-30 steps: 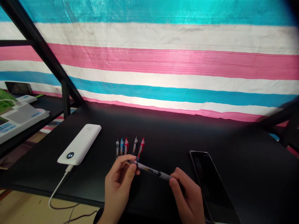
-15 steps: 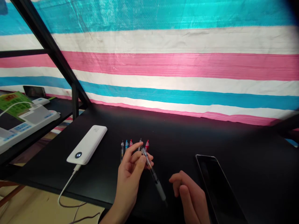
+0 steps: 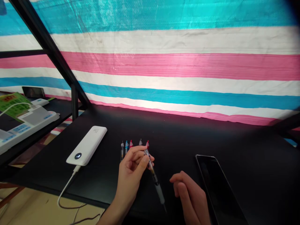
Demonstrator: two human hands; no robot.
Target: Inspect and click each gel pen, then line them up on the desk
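My left hand [image 3: 132, 172] is closed around a pen [image 3: 154, 176] with a clear barrel and a greyish grip. The pen slants down to the right, its tip toward me. My index finger rests at the pen's upper end, and the thumb presses the barrel. Behind this hand several pens lie in a row, among them a blue-topped pen [image 3: 127, 145] and a red-topped pen [image 3: 147, 143]; my hand partly hides them. To the right, my right hand [image 3: 192, 198] is loosely closed, fingers curled in against the thumb, with nothing visible in it. A smartphone [image 3: 220, 187] lies beside it.
A white power bank [image 3: 87, 145] with a plugged-in white cable [image 3: 67, 187] lies on the black table [image 3: 178, 134], left of my hands. A power strip [image 3: 28, 128] sits on another table at far left. A black frame bar [image 3: 53, 53] and striped sheet [image 3: 164, 64] stand behind.
The pen in my left hand has tilted a little steeper, its upper end shifting right and down under my index finger. My right hand has hardly moved.
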